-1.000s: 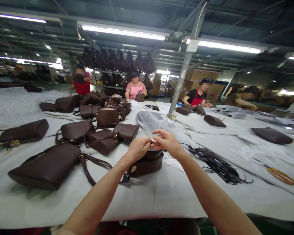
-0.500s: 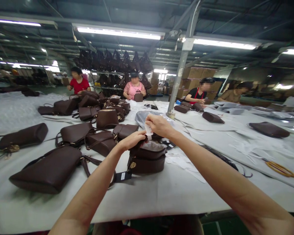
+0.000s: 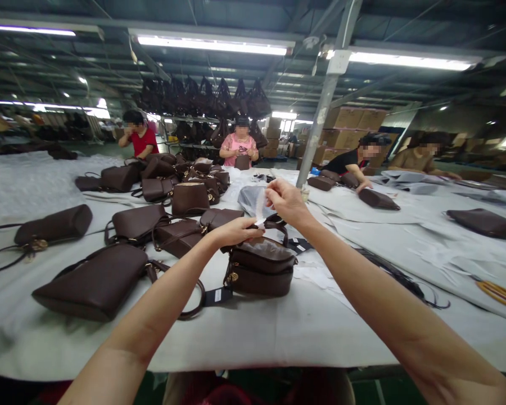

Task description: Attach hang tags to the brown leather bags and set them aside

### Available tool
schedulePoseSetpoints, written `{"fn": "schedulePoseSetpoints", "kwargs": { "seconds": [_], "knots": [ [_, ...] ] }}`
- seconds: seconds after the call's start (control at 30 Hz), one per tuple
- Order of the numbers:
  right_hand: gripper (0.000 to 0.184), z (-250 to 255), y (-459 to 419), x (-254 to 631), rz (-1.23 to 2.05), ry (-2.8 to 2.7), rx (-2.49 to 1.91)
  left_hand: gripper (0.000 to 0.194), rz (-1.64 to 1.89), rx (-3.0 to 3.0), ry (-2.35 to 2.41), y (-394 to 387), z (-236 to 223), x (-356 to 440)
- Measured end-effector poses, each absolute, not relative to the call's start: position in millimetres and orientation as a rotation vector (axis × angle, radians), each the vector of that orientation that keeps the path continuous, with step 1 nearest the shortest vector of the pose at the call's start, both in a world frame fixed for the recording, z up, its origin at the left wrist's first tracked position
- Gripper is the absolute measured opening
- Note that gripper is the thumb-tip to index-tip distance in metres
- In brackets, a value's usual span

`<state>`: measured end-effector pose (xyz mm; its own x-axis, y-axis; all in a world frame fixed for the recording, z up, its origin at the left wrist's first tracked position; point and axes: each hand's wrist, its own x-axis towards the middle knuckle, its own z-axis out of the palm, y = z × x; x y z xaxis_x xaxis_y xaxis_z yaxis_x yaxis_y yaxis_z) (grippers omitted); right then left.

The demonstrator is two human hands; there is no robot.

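Observation:
A dark brown handbag point(image 3: 259, 279) stands upright on the table in front of me, its top open on a pale lining. My left hand point(image 3: 236, 232) lies at the bag's upper left edge, thumb and fingers closed on it; the fingertips are partly hidden. Above the opening, my right hand point(image 3: 287, 201) pinches a thin white strip point(image 3: 260, 208), which runs down to the left fingertips. A handle point(image 3: 277, 223) rises behind the opening. Beside the bag's lower left lies a black hang tag point(image 3: 218, 296) with a white label.
Several brown bags point(image 3: 90, 281) cover the left side of the white table point(image 3: 253, 337). A grey post point(image 3: 320, 124) rises beyond my right hand. Black cords point(image 3: 388, 275) and yellow-handled scissors point(image 3: 500, 293) lie at right. Several co-workers sit across the table.
My right hand has risen and moved slightly right, so more of the white strip shows between my hands. The view has shifted a little. A co-worker at right now reaches to a bag.

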<state>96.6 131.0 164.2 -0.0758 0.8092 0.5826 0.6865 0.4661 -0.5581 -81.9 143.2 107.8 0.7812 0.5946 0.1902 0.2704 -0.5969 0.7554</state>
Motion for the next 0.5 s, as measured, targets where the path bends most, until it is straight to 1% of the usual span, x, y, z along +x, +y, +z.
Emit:
{"fn": "schedulePoseSetpoints", "kwargs": {
  "seconds": [0.07,0.1,0.13,0.17,0.23,0.3,0.37,0.4,0.43,0.5],
  "knots": [
    [0.047,159.4,121.9,101.2,0.089,-1.951,-1.325,0.028,0.512,2.207,0.642,146.6,113.9,-86.6],
    [0.058,158.1,114.6,102.1,-0.031,-2.071,-1.374,0.029,0.502,2.198,0.646,148.6,116.4,-87.5],
    [0.063,157.6,106.4,101.7,-0.182,-2.202,-1.440,0.029,0.491,2.192,0.648,150.9,118.6,-87.6],
    [0.061,157.8,98.2,100.2,-0.338,-2.325,-1.516,0.028,0.477,2.189,0.646,153.5,120.7,-86.8],
    [0.051,159.9,85.9,94.7,-0.581,-2.514,-1.650,0.025,0.433,2.206,0.653,158.2,125.0,-83.6],
    [0.039,163.3,82.9,88.9,-0.636,-2.629,-1.713,0.023,0.362,2.269,0.696,159.5,129.4,-79.6],
    [0.029,166.3,88.7,86.8,-0.548,-2.683,-1.697,0.019,0.426,2.414,0.786,152.7,131.9,-76.7],
    [0.027,167.4,93.4,87.9,-0.467,-2.685,-1.686,0.016,0.562,2.505,0.860,145.2,131.5,-76.0],
    [0.026,168.0,98.2,90.2,-0.362,-2.672,-1.681,0.013,0.769,2.589,0.944,135.1,129.3,-75.6],
    [0.024,167.8,106.0,97.8,-0.070,-2.637,-1.670,0.011,1.281,2.668,1.092,109.5,118.4,-74.9]
  ]
}}
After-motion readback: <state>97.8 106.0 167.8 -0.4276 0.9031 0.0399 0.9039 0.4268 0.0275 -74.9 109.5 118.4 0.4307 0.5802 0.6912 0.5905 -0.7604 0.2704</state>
